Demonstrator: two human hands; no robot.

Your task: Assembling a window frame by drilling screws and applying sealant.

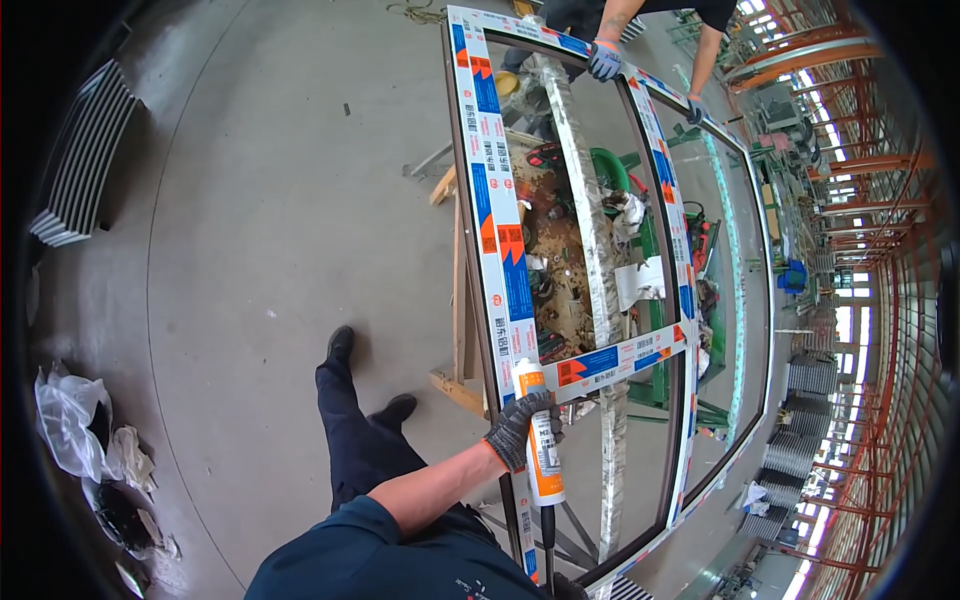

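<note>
My left hand (pixel 522 430), in a dark grey knit glove, is wrapped round an orange-and-white sealant cartridge (pixel 546 462). The cartridge's front end points away from me, over the near-left bar of a large window frame (pixel 503 250). A black rod (pixel 548 535) runs back from the cartridge to my right hand (pixel 568 588). Only a dark gloved bit of that hand shows at the lower edge, where it seems to grip the rear of the caulking gun; its fingers are mostly cut off. Printed white, blue and orange protective film covers the frame's bars.
A co-worker's gloved hands (pixel 605 60) rest on the frame's far end. Beneath the frame are a long pale bar (pixel 585 190), a green stand, wooden supports (pixel 462 300) and scattered tools. Stacked metal profiles (pixel 88 155) and plastic wrapping (pixel 72 420) lie on the left floor.
</note>
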